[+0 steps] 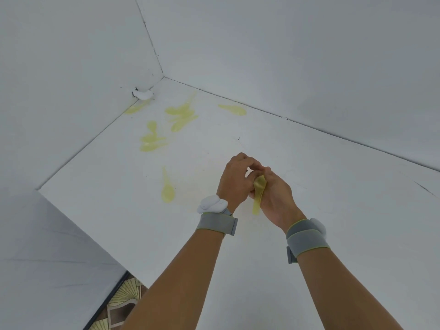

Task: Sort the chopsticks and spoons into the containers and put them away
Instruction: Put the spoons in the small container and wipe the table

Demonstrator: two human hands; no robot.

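— Where's the spoon now?

— Between my hands: my right hand (273,194) curls round the yellow spoon (259,190), my left hand (234,179) pinches it at the top. Its handle points back toward my wrist.

— And the next one?

— The lone spoon (167,186) lies left of that held spoon, lengthwise away from me, nearer my left hand. No container shows.

Pale yellow spoons (259,186), white table (309,177)

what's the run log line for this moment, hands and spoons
left hand: grips held translucent yellow plastic spoon | right hand: grips same spoon | loose yellow spoons: scattered on white table | containers: not in view
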